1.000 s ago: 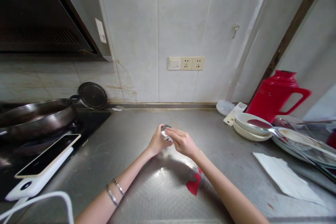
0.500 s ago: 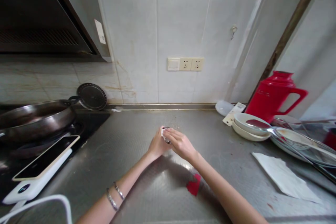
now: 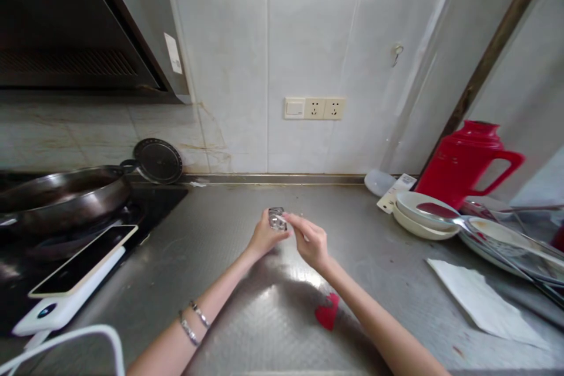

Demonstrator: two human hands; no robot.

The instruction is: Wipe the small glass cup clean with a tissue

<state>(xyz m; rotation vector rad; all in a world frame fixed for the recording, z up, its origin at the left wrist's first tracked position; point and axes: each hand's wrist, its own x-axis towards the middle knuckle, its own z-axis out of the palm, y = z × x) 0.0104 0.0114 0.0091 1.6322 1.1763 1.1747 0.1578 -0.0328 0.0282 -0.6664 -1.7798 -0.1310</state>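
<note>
My left hand (image 3: pixel 263 236) is wrapped round a small, shiny, see-through object (image 3: pixel 277 218) that looks like a little glass, held above the steel counter (image 3: pixel 229 211). Dark and bright reflections cover it, so its exact kind is unclear. My right hand (image 3: pixel 312 241) is at its right side, fingers closed in a pinch, fingertips at the object's edge. A whitish bit shows by those fingertips, too small to name. Nearer to me, a red heart-shaped piece (image 3: pixel 327 311) lies on the counter below my right forearm.
On the left, a pan (image 3: pixel 66 194) sits on the black stove, with a phone (image 3: pixel 86 261) on a white device (image 3: pixel 66 299) at its edge. To the right are stacked bowls (image 3: pixel 425 220), a red thermos (image 3: pixel 462 158), a plate with utensils and a white paper napkin (image 3: pixel 484 299).
My right hand has drawn back to the right and its fingers have curled into a pinch. More of the glass-like object shows, and the white patch over it has mostly gone from sight.
</note>
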